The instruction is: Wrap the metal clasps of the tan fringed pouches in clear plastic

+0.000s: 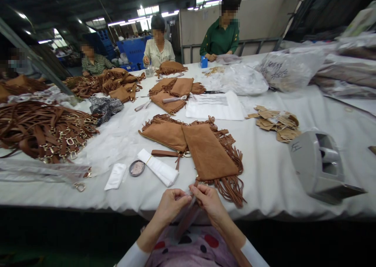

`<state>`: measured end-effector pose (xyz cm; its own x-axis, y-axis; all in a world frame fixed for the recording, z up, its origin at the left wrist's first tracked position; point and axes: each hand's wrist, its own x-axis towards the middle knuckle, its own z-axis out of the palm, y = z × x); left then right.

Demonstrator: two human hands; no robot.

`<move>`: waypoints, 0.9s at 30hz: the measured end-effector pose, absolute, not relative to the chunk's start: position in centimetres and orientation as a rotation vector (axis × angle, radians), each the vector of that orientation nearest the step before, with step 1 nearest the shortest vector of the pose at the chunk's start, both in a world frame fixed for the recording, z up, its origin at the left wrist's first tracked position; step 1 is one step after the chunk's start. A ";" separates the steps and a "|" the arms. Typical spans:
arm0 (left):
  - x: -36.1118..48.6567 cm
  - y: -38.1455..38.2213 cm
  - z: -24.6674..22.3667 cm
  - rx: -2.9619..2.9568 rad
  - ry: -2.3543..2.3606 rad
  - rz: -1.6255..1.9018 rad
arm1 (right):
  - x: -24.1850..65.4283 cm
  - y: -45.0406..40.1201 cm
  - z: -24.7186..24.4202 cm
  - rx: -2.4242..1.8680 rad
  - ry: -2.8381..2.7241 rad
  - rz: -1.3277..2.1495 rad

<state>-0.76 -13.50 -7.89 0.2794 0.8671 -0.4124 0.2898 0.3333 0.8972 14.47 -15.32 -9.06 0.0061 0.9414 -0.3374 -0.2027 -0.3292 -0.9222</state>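
At the table's front edge, my left hand (173, 204) and my right hand (207, 200) are close together, fingers pinched. Between them is a thin clear plastic sleeve (188, 218) that hangs down toward my lap; each hand grips its top part. Just beyond my right hand lies a brown fringed bag (210, 151), overlapping a second brown bag (169, 135). A brown wrist strap (164, 153) with a metal clasp lies beside them. To the left are a folded white bundle (158, 168), a small round dish (136, 168) and a white packet (115, 176).
A grey tape dispenser (308, 165) stands at the right, with brown paper tags (279, 124) behind it. Brown straps with clasps (53, 133) are heaped at the left. More bags (173, 90) lie farther back, where several people work.
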 end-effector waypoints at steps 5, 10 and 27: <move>0.3 -13.2 -8.0 1.241 1.223 0.595 | 14.8 -15.4 -9.5 -1.426 -1.189 1.220; 1.4 -13.4 -8.3 1.092 1.164 0.593 | 15.0 -15.8 -9.6 -1.538 -1.373 1.059; 3.0 -12.9 -7.0 0.764 0.982 0.610 | 23.6 -18.5 -7.9 -1.921 -2.155 0.195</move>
